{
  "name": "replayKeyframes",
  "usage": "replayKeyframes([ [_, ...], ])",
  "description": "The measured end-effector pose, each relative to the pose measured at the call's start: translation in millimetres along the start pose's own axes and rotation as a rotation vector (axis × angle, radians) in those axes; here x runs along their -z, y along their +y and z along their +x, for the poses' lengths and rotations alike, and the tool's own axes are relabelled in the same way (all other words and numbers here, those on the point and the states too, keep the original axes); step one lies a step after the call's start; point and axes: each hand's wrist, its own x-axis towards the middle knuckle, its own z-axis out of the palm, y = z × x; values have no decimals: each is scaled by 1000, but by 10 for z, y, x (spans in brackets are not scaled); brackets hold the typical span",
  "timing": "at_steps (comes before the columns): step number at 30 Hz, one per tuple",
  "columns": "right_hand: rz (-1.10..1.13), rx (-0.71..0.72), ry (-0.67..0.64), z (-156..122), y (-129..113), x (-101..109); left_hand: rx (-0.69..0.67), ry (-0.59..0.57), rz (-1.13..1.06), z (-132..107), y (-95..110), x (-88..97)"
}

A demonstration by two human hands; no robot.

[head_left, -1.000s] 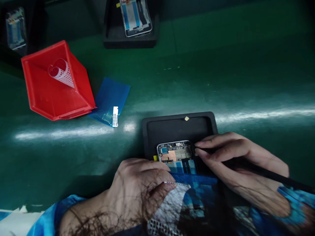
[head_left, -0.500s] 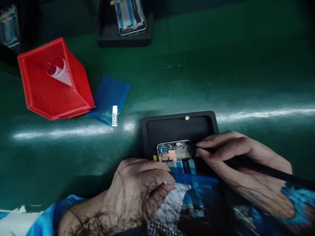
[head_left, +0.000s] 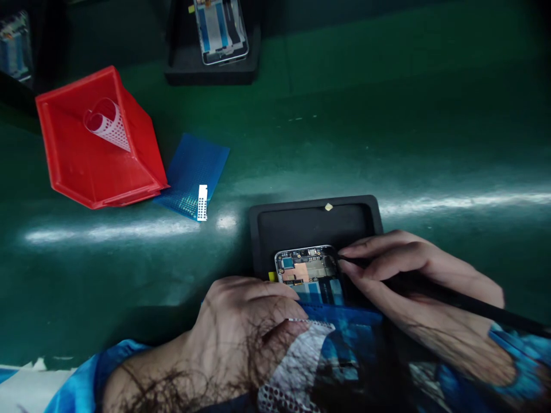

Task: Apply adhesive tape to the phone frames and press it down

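Observation:
An opened smartphone [head_left: 307,267] with its circuit board exposed lies in a black tray [head_left: 255,229], its lower part covered. My left hand [head_left: 253,310] rests over the phone's left side, fingers curled, with a white dotted sticker sheet [head_left: 297,358] pinched by the thumb. Blue film [head_left: 344,321] spreads beside that sheet over the phone's lower end. My right hand [head_left: 413,275] is closed on a slim black tool [head_left: 465,301], whose tip meets the phone's upper right corner. Its exact kind is hard to make out. Loose dark hairs cross the foreground.
A red bin [head_left: 103,149] holding a curled dotted sheet [head_left: 109,126] stands at left. Beside it lies a blue sheet [head_left: 193,166] with a white dotted strip [head_left: 202,202]. Another opened phone [head_left: 221,34] sits in a black tray [head_left: 210,77] at the back.
My right hand has shifted slightly left, bringing the tool's tip onto the phone's upper right corner. My left hand stays in place. The view has turned slightly.

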Motion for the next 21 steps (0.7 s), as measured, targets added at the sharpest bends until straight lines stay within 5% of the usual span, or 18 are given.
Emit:
replayKeyframes([
  [21, -30, -7, -37, 23, -41, 34, 15, -23, -41, -27, -35, 11],
])
